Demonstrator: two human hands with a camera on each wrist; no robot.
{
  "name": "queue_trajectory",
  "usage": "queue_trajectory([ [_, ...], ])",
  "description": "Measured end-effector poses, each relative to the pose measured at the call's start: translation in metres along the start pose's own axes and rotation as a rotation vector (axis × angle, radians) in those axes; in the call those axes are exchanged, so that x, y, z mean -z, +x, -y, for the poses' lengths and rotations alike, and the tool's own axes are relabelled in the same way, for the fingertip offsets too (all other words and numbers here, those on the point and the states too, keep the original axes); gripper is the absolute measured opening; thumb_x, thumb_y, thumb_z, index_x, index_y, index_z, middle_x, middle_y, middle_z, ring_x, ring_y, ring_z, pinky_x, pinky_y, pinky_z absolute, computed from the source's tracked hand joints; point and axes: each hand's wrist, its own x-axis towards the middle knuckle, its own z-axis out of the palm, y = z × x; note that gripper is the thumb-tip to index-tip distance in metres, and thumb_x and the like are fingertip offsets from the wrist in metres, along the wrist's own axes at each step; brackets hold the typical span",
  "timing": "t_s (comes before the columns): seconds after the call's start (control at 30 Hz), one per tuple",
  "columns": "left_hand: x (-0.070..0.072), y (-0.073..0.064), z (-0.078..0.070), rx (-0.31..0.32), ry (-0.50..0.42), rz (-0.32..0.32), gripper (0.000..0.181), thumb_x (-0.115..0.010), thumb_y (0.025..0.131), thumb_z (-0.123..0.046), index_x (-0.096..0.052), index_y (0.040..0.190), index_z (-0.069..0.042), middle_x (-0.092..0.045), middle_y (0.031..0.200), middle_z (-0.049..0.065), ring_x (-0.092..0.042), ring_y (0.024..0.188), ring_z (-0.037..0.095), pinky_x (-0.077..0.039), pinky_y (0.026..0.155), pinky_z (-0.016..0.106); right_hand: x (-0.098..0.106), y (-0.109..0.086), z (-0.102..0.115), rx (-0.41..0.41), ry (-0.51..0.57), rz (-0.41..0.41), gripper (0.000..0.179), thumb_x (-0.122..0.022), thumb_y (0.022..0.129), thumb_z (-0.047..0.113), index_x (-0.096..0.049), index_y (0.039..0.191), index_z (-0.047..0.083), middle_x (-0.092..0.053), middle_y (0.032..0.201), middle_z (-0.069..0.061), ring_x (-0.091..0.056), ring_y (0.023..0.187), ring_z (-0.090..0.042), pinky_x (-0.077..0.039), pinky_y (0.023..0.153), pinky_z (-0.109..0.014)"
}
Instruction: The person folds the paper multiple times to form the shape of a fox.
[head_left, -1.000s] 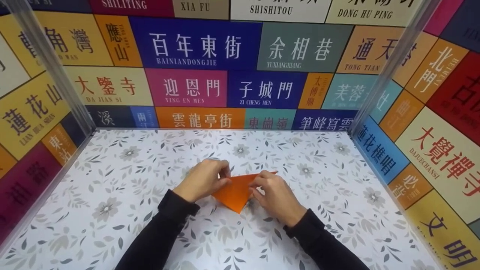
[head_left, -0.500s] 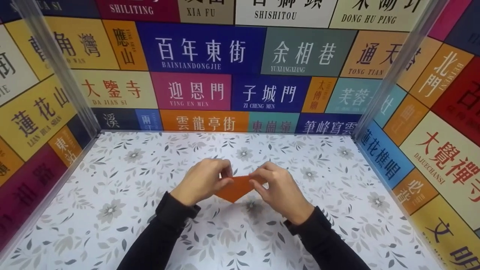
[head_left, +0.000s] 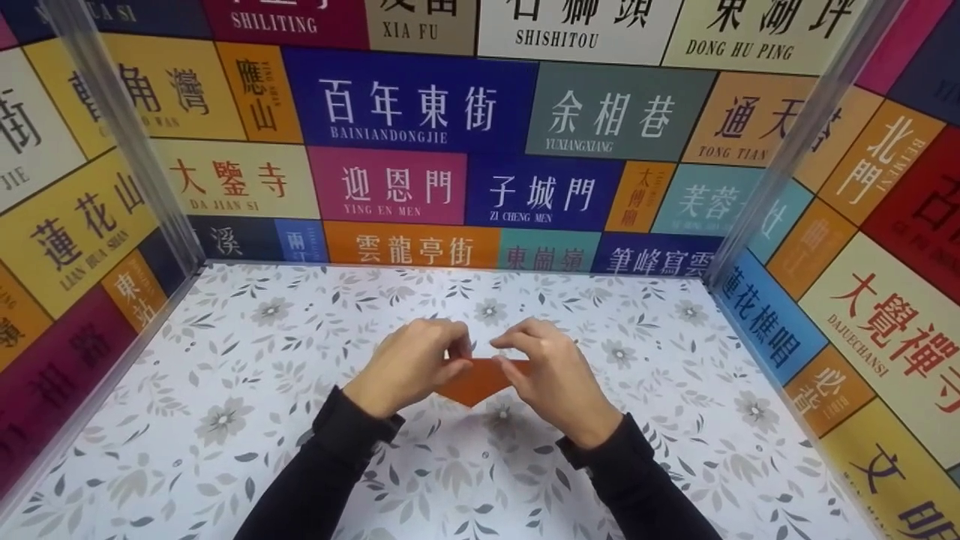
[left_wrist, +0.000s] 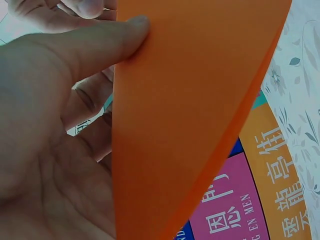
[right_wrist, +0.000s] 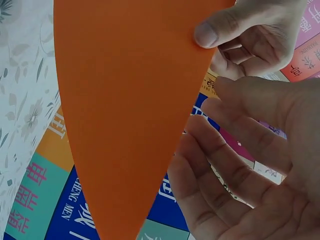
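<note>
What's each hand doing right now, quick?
Left hand: closed, pinching the orange paper.
Right hand: open, by the paper's edge, not gripping it.

The paper sheet (head_left: 476,381) is plain orange, deepening toward rust in the head view, while the tabletop (head_left: 472,487) at six o'clock from it is white, patterned with grey and beige flowers and leaves. Around the sheet, the left sleeve (head_left: 315,465) at eight and the right sleeve (head_left: 637,476) at four are black; a yellow panel (head_left: 71,225) at ten has dark lettering, and a pink panel (head_left: 386,184) at eleven and a grey-green panel (head_left: 619,109) at one both carry white lettering.
</note>
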Motion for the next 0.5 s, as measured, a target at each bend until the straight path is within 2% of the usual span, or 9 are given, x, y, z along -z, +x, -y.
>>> queue_trajectory([
  [0.17, 0.000, -0.002, -0.002, -0.021, 0.002, -0.019, 0.016, -0.093, 0.099, -0.012, -0.078, 0.096, -0.017, -0.080, 0.091, -0.002, -0.070, 0.084, 0.013, -0.063, 0.076, 0.033, -0.004, -0.001, -0.002, 0.003, 0.001, 0.038, 0.021, -0.093, 0.098, 0.006, -0.089, 0.118, 0.010, -0.084, 0.110, -0.007, -0.081, 0.105, -0.028, -0.071, 0.095, -0.042],
  [0.5, 0.005, -0.006, -0.006, -0.054, -0.012, -0.038, 0.014, -0.093, 0.100, -0.012, -0.079, 0.097, -0.015, -0.082, 0.093, 0.000, -0.073, 0.086, 0.016, -0.065, 0.079, 0.034, -0.011, -0.001, 0.000, 0.054, 0.045, 0.057, 0.012, -0.087, 0.103, 0.005, -0.089, 0.113, 0.011, -0.082, 0.101, -0.005, -0.080, 0.093, -0.021, -0.070, 0.081, -0.034],
])
